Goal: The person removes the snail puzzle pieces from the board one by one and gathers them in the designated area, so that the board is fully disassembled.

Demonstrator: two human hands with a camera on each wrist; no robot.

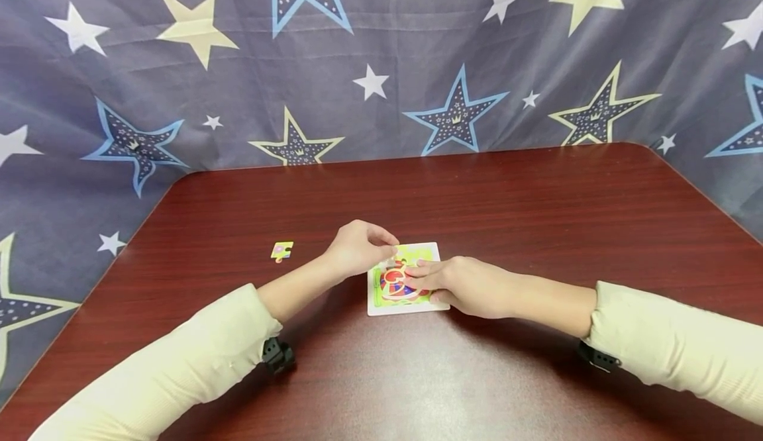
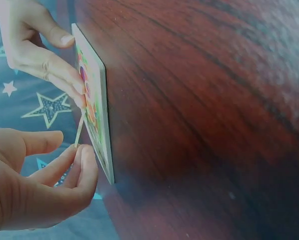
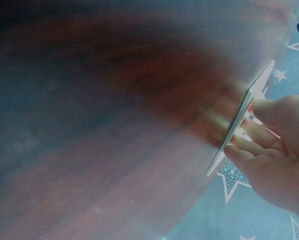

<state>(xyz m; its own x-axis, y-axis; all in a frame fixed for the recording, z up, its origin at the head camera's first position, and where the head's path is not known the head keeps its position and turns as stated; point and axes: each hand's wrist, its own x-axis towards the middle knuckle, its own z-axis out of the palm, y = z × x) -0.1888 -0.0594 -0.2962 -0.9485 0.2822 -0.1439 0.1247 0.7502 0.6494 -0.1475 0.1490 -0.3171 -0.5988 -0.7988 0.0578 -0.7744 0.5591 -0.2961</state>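
A small square jigsaw puzzle (image 1: 417, 251) with a white border and a bright red, green and blue picture lies on the table. At its far left corner is my left hand (image 1: 357, 249), fingers curled. A thin puzzle piece (image 2: 79, 131), seen edge-on in the left wrist view, stands tilted up from the picture, its outer end at the fingertips. My right hand (image 1: 471, 285) rests its extended fingers (image 2: 72, 87) on the picture from the right, with the thumb by the near right edge. Both hands hide parts of the picture.
One loose puzzle piece (image 1: 282, 250), yellow-green with a pink spot, lies to the left on the dark red wooden table (image 1: 477, 202). Behind the table hangs a grey-blue cloth (image 1: 387, 37) with stars. Black wrist cameras (image 1: 277, 355) sit beneath the sleeves.
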